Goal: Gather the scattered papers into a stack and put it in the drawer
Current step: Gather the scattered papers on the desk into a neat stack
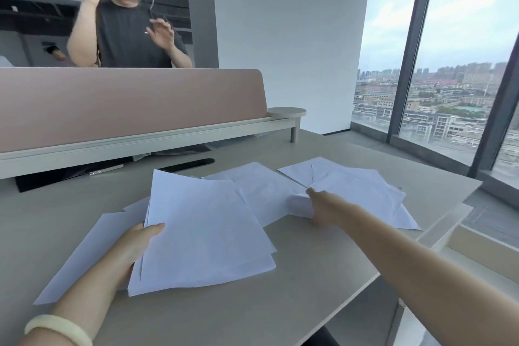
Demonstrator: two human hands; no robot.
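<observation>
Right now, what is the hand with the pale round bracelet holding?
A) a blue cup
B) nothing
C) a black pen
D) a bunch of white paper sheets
D: the left hand, pale round bracelet on its wrist, grips the bunch of white paper sheets by its edge, thumb on top.

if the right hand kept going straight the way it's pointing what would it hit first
Likely the loose sheets lying mid-desk just beyond the right hand; past them, the dark slot in the desk. Depth is hard to judge.
</observation>
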